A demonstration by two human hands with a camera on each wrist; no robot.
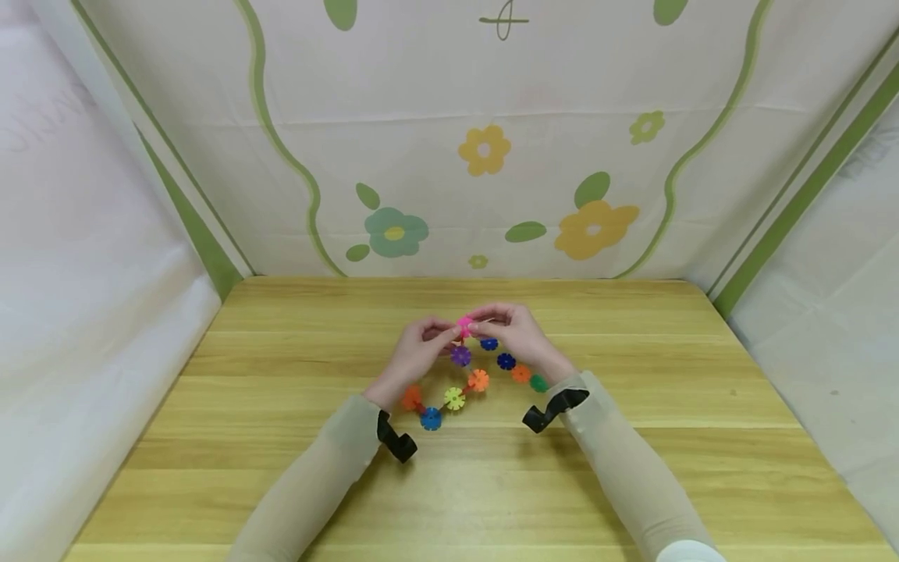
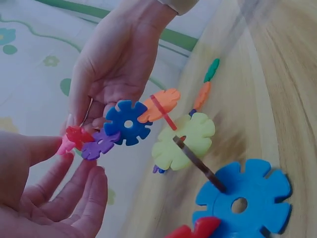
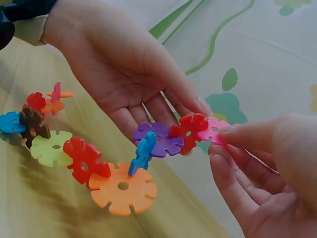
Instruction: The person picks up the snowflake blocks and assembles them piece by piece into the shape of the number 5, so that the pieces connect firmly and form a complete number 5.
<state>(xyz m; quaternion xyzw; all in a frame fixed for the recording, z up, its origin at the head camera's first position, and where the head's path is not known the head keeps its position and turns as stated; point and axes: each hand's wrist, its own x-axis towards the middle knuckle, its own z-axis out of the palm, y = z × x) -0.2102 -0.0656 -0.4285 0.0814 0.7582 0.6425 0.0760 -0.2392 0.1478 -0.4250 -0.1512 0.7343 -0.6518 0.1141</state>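
Clearly, in the head view a chain of flower-shaped discs (image 1: 479, 380) zigzags over the wooden tabletop (image 1: 492, 492), its upper end raised between two hands. There the right hand (image 1: 521, 334) pinches a pink disc (image 1: 465, 325), while the left hand (image 1: 413, 355) grips the chain just beside it. A row of navy, orange and green discs (image 1: 521, 374) runs below the right hand, whose wrist stands near its green end; whether it joins the chain cannot be told. Black straps (image 1: 396, 445) sit at both wrists, and behind the table hangs a white cloth (image 1: 421, 101) printed with flowers and leaves. In the left wrist view the chain stretches from the fingertips toward the lens, a large blue disc (image 2: 242, 198) looming low at the right, and a yellow-green disc (image 2: 193, 136) blocks part of the row on the wood. In the right wrist view the right thumb and forefinger close on the pink disc; a red disc (image 3: 188, 133) and a purple disc (image 3: 166, 141) partly hide the left fingers, and an edge-on light blue disc (image 3: 142, 153) overlaps the purple one
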